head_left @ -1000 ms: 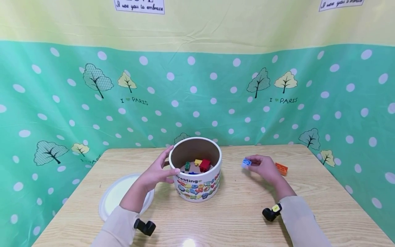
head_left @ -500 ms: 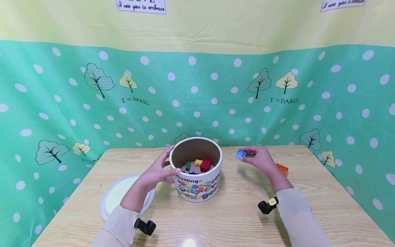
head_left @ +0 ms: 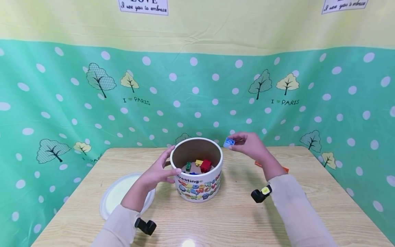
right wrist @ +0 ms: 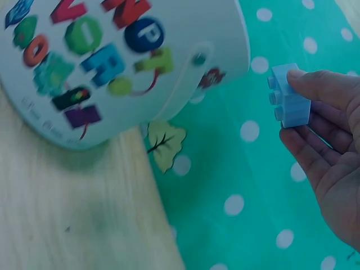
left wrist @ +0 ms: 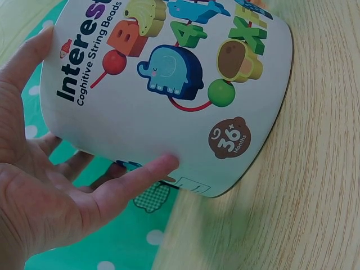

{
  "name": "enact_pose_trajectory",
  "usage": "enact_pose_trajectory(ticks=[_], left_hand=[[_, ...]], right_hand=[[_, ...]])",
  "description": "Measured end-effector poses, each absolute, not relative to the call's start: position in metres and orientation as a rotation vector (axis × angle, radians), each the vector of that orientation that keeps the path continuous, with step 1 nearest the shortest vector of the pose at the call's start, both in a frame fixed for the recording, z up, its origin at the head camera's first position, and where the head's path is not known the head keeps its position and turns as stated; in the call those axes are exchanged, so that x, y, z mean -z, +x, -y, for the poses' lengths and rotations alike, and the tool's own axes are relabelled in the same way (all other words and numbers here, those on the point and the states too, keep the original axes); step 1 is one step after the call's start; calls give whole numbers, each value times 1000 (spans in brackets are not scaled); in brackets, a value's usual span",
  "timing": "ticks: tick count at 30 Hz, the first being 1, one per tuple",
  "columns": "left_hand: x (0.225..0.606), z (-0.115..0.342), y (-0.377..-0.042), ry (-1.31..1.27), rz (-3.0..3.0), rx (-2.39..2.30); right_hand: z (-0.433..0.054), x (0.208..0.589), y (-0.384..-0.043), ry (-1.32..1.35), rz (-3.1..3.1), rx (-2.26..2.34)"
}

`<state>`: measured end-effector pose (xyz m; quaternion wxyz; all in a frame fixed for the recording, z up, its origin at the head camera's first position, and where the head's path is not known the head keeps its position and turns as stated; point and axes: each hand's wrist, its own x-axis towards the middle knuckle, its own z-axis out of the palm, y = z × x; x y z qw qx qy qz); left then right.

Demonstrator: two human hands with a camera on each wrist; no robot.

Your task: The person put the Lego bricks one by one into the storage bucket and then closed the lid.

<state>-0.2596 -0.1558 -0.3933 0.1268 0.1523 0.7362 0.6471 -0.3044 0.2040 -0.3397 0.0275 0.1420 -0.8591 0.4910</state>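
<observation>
My right hand [head_left: 250,145] pinches a light-blue toy building brick [head_left: 229,142] in the air, just right of the bucket's rim and apart from it. In the right wrist view the brick [right wrist: 291,97] sits between thumb and fingertips, its studs facing the bucket. At the left side of the round white bucket [head_left: 197,187], my left hand [head_left: 156,174] rests with spread, mostly straight fingers touching the rim and wall. Inside the open bucket lie a red brick [head_left: 205,166], a yellow brick [head_left: 199,163], a green brick [head_left: 188,166] and a partly hidden blue piece [head_left: 193,173].
A white round lid [head_left: 118,195] lies on the wooden table [head_left: 216,226], partly under my left forearm. Orange pieces [head_left: 258,164] show on both sides of my right forearm, which partly hides them. A green dotted curtain [head_left: 197,92] hangs behind the table.
My right hand has lifted the light-blue brick and carried it left toward the bucket's rim. Another orange piece shows beside the forearm. My left hand stays at the bucket.
</observation>
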Motion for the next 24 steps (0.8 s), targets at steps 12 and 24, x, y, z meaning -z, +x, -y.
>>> enact_pose_trajectory(ticks=[12, 24], left_hand=[[393, 158, -259, 441, -2146, -1883], [393, 157, -258, 445, -2149, -1875]], right_hand=[[-170, 309, -312, 581, 2690, -1388], [-135, 306, -324, 645, 2734, -1365]])
